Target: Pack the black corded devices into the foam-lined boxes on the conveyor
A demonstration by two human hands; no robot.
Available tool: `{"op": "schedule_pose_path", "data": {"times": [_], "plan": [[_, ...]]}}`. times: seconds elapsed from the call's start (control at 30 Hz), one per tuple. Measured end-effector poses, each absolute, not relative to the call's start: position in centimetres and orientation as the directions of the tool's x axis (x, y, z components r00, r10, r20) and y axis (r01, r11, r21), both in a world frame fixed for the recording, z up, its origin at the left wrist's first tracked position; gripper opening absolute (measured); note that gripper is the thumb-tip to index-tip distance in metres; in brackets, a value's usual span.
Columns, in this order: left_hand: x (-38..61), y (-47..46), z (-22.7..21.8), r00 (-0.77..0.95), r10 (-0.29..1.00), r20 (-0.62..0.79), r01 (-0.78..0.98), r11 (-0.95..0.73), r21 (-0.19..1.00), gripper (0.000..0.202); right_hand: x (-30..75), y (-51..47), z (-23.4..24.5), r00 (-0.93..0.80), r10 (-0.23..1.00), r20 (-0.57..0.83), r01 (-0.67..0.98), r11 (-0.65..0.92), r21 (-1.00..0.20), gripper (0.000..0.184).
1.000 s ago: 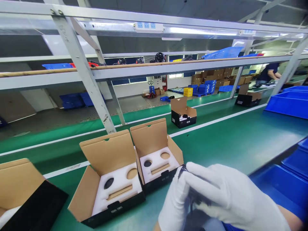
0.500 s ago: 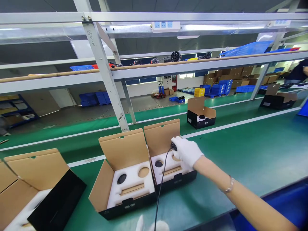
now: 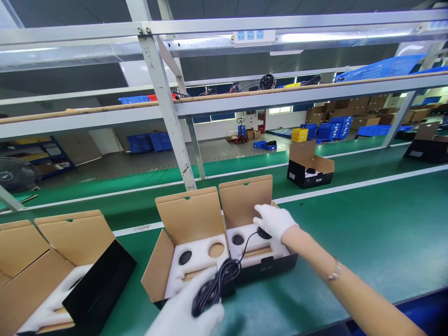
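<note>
My left hand (image 3: 184, 305), in a white glove, is closed around a coiled black cable (image 3: 219, 282) in front of the two middle boxes. From the coil a single strand runs up to a round black device (image 3: 264, 233), which sits in the right-hand hole of the white foam in the right box (image 3: 247, 198). Over that device is my gloved right hand (image 3: 275, 221), its fingers apart; whether they still touch it I cannot tell. Beside it, the left box (image 3: 191, 212) has one black round piece (image 3: 185, 257) and a bare round hole (image 3: 216, 250) in its foam.
More open boxes (image 3: 75, 233) stand on the green belt (image 3: 357, 224) at the left. Farther back on the right are another open box (image 3: 310, 175) and a dark box (image 3: 425, 144). A metal post (image 3: 171, 112) rises behind the middle boxes, with a shelf rail (image 3: 280, 97) overhead.
The round black device has gone down into the foam hole, and my right fingers have spread. My left hand has come up from the bottom edge with the coiled cable. The view has shifted slightly.
</note>
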State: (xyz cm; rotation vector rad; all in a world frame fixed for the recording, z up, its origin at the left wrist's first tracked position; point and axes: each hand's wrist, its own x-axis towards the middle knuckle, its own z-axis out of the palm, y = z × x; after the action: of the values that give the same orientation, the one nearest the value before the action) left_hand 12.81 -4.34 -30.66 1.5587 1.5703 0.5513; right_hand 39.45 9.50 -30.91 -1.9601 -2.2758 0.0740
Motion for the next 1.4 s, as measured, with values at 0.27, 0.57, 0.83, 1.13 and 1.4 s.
{"op": "schedule_pose_path", "data": {"times": [0.27, 0.57, 0.83, 1.13, 1.4], "plan": [[19.0, 2.1, -20.2, 0.452, 0.886, 0.101, 0.612, -0.391, 0.688, 0.022, 38.5, 2.4, -24.6, -0.55, 0.54, 0.637, 0.744, 0.664, 0.08, 0.045], [23.8, 6.6, -25.5, 0.292, 0.846, 0.446, 0.573, -0.528, 0.627, 0.045, 41.2, 6.0, -27.0, -0.05, 0.912, 0.408, 0.408, 0.391, -0.825, 0.032], [25.2, 8.9, -24.8, 0.686, 0.707, 0.172, 0.538, -0.653, 0.533, 0.029, 42.3, 6.5, -27.5, -0.109, 0.873, 0.475, 0.573, 0.445, -0.688, 0.037], [25.0, 11.9, -25.7, 0.709, 0.691, 0.14, 0.607, -0.699, 0.379, 0.013, 41.7, 6.3, -26.9, -0.424, 0.83, 0.363, 0.903, 0.358, 0.235, 0.05], [22.6, 11.6, -26.9, 0.53, 0.829, 0.177, 0.433, -0.445, 0.784, 0.075, 42.0, 8.9, -30.2, -0.179, 0.87, 0.459, 0.95, 0.274, -0.149, 0.018]]}}
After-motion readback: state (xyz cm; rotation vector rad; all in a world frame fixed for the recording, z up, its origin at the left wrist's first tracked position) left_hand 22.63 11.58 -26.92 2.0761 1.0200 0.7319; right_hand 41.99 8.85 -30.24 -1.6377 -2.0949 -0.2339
